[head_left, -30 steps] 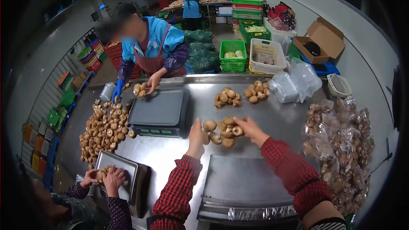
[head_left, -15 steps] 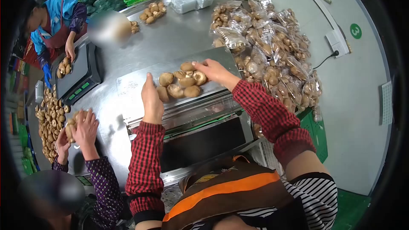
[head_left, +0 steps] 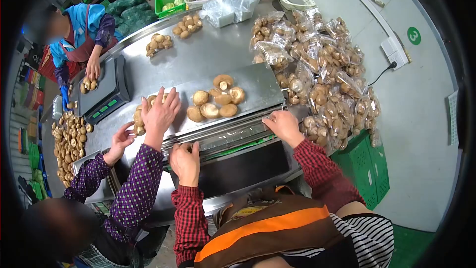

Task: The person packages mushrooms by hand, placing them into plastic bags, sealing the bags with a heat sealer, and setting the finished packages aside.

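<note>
My left hand (head_left: 184,164) is closed, its fingers curled at the left end of the metal bars of a wrapping machine (head_left: 218,141). At the right end, my right hand (head_left: 285,126) pinches downward with thumb and fingers together. Clear plastic film (head_left: 240,135) stretches between both hands, and they appear to grip its edge; the fingertips are partly hidden. Just beyond, a group of brown mushrooms (head_left: 218,100) lies loose on the machine's steel plate (head_left: 263,82), touched by neither hand. A black panel (head_left: 243,168) is on the near side of the bars.
Bagged mushrooms (head_left: 322,79) are piled at right above a green crate (head_left: 364,168). At left, a co-worker's hands (head_left: 161,114) are at another mushroom group (head_left: 139,119). Farther off, another person handles mushrooms on a black scale (head_left: 104,92). Loose mushrooms (head_left: 69,144) lie at far left.
Both my hands have left the mushrooms and come down towards me to the bars and film. The co-worker's hands have moved right with mushrooms, close to the plate.
</note>
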`<state>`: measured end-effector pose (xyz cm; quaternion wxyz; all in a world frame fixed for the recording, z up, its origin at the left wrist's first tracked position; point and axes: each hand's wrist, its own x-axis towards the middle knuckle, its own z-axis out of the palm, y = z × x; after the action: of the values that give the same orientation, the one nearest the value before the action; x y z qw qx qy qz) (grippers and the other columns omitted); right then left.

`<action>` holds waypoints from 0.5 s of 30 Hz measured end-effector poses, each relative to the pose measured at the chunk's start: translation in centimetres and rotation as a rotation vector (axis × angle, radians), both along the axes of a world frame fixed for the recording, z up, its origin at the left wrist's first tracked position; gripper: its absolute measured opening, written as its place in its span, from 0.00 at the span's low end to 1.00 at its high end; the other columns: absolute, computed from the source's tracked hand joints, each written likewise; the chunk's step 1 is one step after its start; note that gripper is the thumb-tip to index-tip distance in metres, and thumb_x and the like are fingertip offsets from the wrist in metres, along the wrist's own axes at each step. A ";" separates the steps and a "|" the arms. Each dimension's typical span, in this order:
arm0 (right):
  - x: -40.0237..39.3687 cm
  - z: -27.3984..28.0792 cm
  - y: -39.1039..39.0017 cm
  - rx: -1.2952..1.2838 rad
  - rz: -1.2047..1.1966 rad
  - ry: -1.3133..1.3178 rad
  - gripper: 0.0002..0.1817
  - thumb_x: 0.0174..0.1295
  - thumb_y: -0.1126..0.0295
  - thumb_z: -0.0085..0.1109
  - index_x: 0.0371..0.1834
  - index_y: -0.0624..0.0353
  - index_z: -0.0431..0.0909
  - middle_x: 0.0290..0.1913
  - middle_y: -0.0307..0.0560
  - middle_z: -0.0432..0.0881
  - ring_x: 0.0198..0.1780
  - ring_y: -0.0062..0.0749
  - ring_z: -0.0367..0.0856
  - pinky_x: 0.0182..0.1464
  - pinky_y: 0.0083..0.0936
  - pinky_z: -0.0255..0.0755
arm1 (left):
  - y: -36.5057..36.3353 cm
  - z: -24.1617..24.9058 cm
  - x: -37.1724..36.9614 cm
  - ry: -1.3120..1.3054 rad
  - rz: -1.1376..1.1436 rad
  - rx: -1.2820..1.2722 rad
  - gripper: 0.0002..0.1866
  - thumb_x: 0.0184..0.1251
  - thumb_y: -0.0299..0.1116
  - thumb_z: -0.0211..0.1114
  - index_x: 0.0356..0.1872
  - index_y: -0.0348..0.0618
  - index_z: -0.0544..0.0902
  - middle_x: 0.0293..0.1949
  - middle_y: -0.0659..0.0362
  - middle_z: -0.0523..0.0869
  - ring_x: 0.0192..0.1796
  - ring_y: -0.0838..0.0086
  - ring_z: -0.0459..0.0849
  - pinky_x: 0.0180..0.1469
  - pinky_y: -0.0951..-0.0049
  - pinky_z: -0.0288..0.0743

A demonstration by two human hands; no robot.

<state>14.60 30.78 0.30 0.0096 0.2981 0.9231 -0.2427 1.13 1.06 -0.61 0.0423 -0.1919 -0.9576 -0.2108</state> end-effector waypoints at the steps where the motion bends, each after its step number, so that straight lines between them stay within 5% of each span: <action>1: 0.3 -0.5 0.2 -0.057 -0.032 0.023 0.23 0.59 0.50 0.63 0.30 0.64 0.85 0.32 0.58 0.84 0.34 0.52 0.82 0.40 0.40 0.75 | -0.3 -0.2 -0.2 0.007 -0.001 0.006 0.18 0.61 0.43 0.69 0.27 0.35 0.83 0.28 0.49 0.81 0.34 0.54 0.80 0.43 0.56 0.74; 2: 0.4 -0.9 0.4 -0.115 -0.061 0.049 0.23 0.60 0.52 0.63 0.30 0.66 0.84 0.32 0.56 0.85 0.33 0.49 0.83 0.39 0.40 0.75 | -0.8 -0.4 -0.5 -0.195 0.061 0.184 0.16 0.63 0.42 0.68 0.26 0.37 0.81 0.25 0.54 0.79 0.29 0.61 0.78 0.35 0.61 0.72; 3: 1.0 -1.4 0.3 -0.783 -0.286 0.264 0.18 0.66 0.58 0.58 0.26 0.63 0.77 0.24 0.44 0.79 0.23 0.33 0.76 0.25 0.32 0.70 | -1.1 -0.7 -0.8 -0.399 0.121 0.363 0.15 0.64 0.40 0.67 0.25 0.40 0.80 0.22 0.58 0.77 0.23 0.69 0.76 0.27 0.66 0.70; 4: 1.6 0.0 1.3 -1.474 -0.484 0.190 0.18 0.71 0.62 0.51 0.22 0.55 0.69 0.19 0.32 0.67 0.19 0.16 0.63 0.16 0.17 0.56 | -1.7 0.3 -0.8 -1.066 0.289 0.944 0.14 0.68 0.39 0.63 0.23 0.48 0.74 0.17 0.68 0.68 0.18 0.83 0.63 0.18 0.79 0.56; 6: 2.1 1.4 0.8 -2.008 -0.574 0.011 0.17 0.72 0.63 0.45 0.21 0.51 0.64 0.18 0.30 0.59 0.17 0.10 0.53 0.15 0.09 0.43 | -3.9 2.3 -1.7 -1.945 0.138 1.505 0.15 0.73 0.39 0.57 0.23 0.52 0.69 0.18 0.72 0.61 0.19 0.86 0.56 0.18 0.85 0.48; 7: 1.8 2.8 1.5 -2.032 -0.400 0.050 0.18 0.73 0.64 0.42 0.21 0.52 0.64 0.17 0.31 0.59 0.16 0.12 0.54 0.15 0.11 0.45 | -4.3 4.3 -1.8 -1.891 0.225 1.687 0.18 0.74 0.38 0.53 0.20 0.53 0.66 0.18 0.72 0.57 0.18 0.85 0.53 0.18 0.84 0.48; 8: 0.7 5.4 2.3 -2.046 -0.221 0.092 0.19 0.73 0.65 0.39 0.20 0.52 0.63 0.17 0.31 0.60 0.16 0.13 0.54 0.15 0.12 0.46 | -4.7 6.4 -2.4 -1.741 0.082 1.869 0.17 0.75 0.36 0.51 0.21 0.52 0.65 0.18 0.71 0.59 0.18 0.84 0.55 0.18 0.84 0.51; 9: -0.1 8.3 2.9 -1.710 -0.110 0.331 0.20 0.74 0.65 0.37 0.19 0.53 0.63 0.16 0.34 0.61 0.16 0.16 0.56 0.15 0.16 0.47 | -4.6 8.4 -3.3 -1.533 0.053 1.943 0.17 0.76 0.34 0.48 0.21 0.50 0.65 0.18 0.70 0.61 0.19 0.83 0.58 0.18 0.82 0.54; 10: -1.9 10.3 3.7 -1.643 -0.073 0.468 0.23 0.75 0.64 0.36 0.17 0.53 0.61 0.17 0.36 0.63 0.15 0.20 0.55 0.16 0.20 0.51 | -3.6 10.7 -4.4 -1.291 0.045 1.946 0.18 0.77 0.35 0.45 0.22 0.49 0.65 0.20 0.69 0.64 0.20 0.82 0.60 0.20 0.80 0.58; 11: -4.4 11.9 5.0 -1.733 0.154 0.572 0.22 0.76 0.62 0.37 0.23 0.58 0.71 0.23 0.43 0.75 0.18 0.25 0.67 0.20 0.22 0.59 | -2.9 10.7 -6.5 -1.144 -0.248 2.010 0.18 0.78 0.37 0.42 0.28 0.44 0.75 0.28 0.62 0.77 0.29 0.77 0.76 0.32 0.80 0.74; 12: -7.3 12.7 4.9 -1.604 -0.066 0.701 0.20 0.76 0.62 0.38 0.31 0.61 0.74 0.30 0.48 0.80 0.26 0.29 0.75 0.27 0.23 0.67 | 0.3 12.9 -7.2 -0.767 0.041 1.766 0.19 0.77 0.37 0.43 0.46 0.34 0.80 0.47 0.47 0.84 0.51 0.64 0.83 0.55 0.71 0.78; 13: -10.2 13.1 4.5 -1.459 -0.277 0.826 0.19 0.77 0.62 0.39 0.38 0.64 0.77 0.36 0.52 0.84 0.33 0.33 0.83 0.34 0.24 0.74 | 1.5 11.1 -10.1 -0.623 -0.354 1.526 0.23 0.77 0.36 0.45 0.60 0.26 0.74 0.62 0.41 0.77 0.65 0.56 0.76 0.70 0.61 0.68; 15: -15.6 8.6 6.3 -1.198 0.011 0.800 0.19 0.77 0.62 0.40 0.50 0.68 0.76 0.46 0.56 0.85 0.49 0.39 0.85 0.49 0.28 0.78 | 5.3 8.5 -13.6 -0.110 -0.426 0.673 0.22 0.78 0.35 0.45 0.63 0.34 0.75 0.63 0.49 0.78 0.65 0.57 0.77 0.68 0.65 0.68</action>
<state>-0.99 37.10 8.93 -0.1664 0.1253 0.5656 -0.7979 -12.45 6.35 7.87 0.0070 -0.3501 -0.7746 -0.5266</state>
